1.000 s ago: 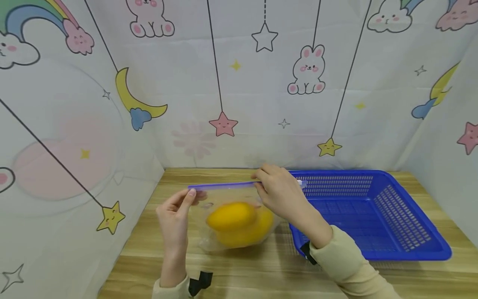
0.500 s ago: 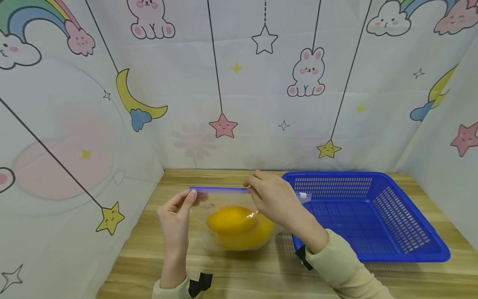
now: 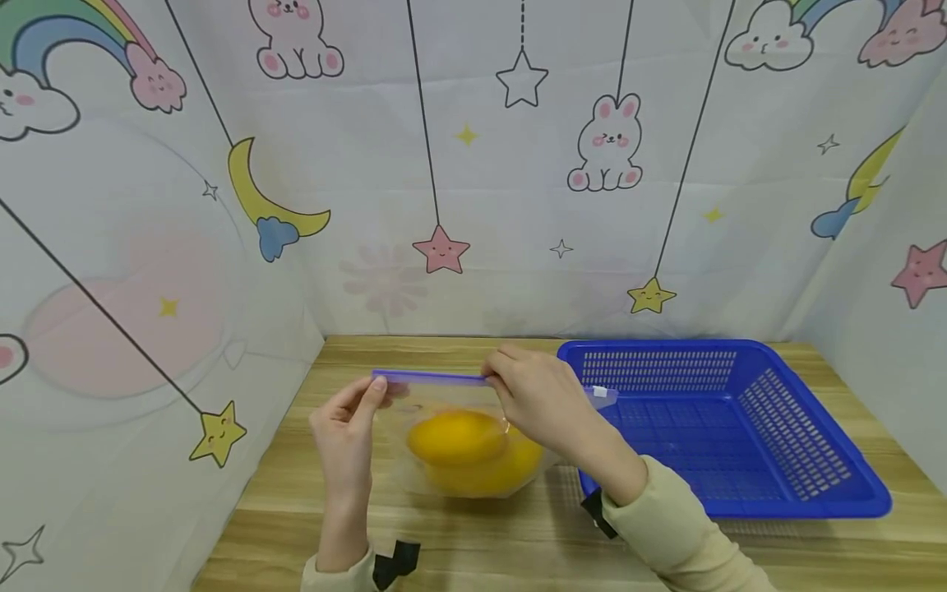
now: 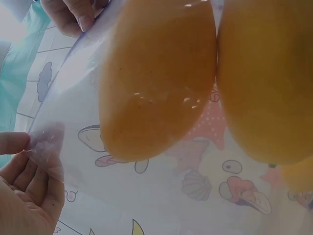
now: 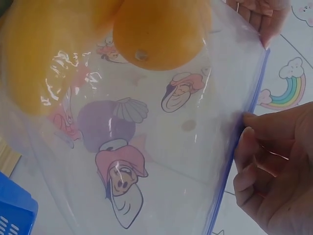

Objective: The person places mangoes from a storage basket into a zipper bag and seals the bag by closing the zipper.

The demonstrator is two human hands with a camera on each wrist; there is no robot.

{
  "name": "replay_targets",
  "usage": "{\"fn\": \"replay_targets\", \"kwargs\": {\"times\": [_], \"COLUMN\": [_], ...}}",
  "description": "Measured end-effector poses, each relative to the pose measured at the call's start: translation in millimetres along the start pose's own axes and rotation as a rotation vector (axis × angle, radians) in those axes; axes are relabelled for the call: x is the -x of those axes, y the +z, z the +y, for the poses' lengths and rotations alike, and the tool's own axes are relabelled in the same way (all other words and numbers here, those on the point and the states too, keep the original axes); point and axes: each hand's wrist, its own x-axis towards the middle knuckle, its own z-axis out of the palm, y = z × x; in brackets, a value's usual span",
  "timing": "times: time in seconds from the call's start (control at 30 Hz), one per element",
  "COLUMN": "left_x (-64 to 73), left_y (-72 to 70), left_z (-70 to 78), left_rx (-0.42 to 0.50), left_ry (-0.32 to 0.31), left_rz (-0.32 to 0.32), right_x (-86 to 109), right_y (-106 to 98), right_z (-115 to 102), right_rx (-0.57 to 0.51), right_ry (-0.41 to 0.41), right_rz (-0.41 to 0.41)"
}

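Note:
A clear zip bag (image 3: 403, 481) with a purple zip strip (image 3: 432, 377) along its top holds yellow-orange mangoes (image 3: 457, 437). My left hand (image 3: 346, 432) pinches the strip's left end between thumb and fingers. Further right, my right hand (image 3: 536, 399) pinches the same strip, and a white slider (image 3: 600, 392) shows at the strip's right end, beyond that hand. Two mangoes (image 4: 156, 83) fill much of the left wrist view behind the film. In the right wrist view, the thumb and fingertips of my right hand (image 5: 279, 161) press together at the purple edge.
To the right, a blue plastic basket (image 3: 688, 440) with slotted walls stands on the wood-grain table (image 3: 481, 547), close beside the bag. A white cloth printed with stars, bunnies and clouds (image 3: 488, 189) encloses the table at the back and sides.
My right hand has slid left along the zip strip and dropped slightly, leaving the white slider more exposed. My left hand has stayed at the strip's left end.

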Motion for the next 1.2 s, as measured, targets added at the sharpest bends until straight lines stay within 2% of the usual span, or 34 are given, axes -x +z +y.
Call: {"fn": "replay_targets", "kwargs": {"times": [0.17, 0.4, 0.57, 0.73, 0.87, 1.0, 1.2], "left_x": [-0.2, -2.4, -1.5, -1.5, -2.7, -3.9, -5.0], "left_y": [-0.7, -3.8, -7.5, -12.2, -19.3, -26.9, -34.2], "left_z": [-2.2, -5.6, -8.3, -10.8, -13.3, -16.8, -26.2], "left_rx": [0.001, 0.065, 0.081, 0.07, 0.016, -0.095, -0.263], "left_ry": [0.022, 0.056, 0.085, 0.08, 0.067, 0.047, -0.029], "left_rz": [0.01, 0.026, -0.015, -0.028, -0.067, -0.133, -0.214], "right_x": [0.2, -2.6, -2.4, -0.1, 1.1, 2.8, 4.7], "right_y": [-1.3, -3.5, -3.7, -4.2, -4.3, -5.3, -7.4], "right_z": [-2.5, -6.6, -5.9, -4.5, -4.6, -2.9, 0.1], "right_rx": [0.015, 0.036, 0.047, 0.037, 0.032, 0.034, 0.036], "right_ry": [-0.017, -0.046, -0.053, -0.055, -0.065, -0.087, -0.116], "right_rz": [0.032, 0.041, 0.033, 0.018, 0.017, 0.029, 0.031]}}
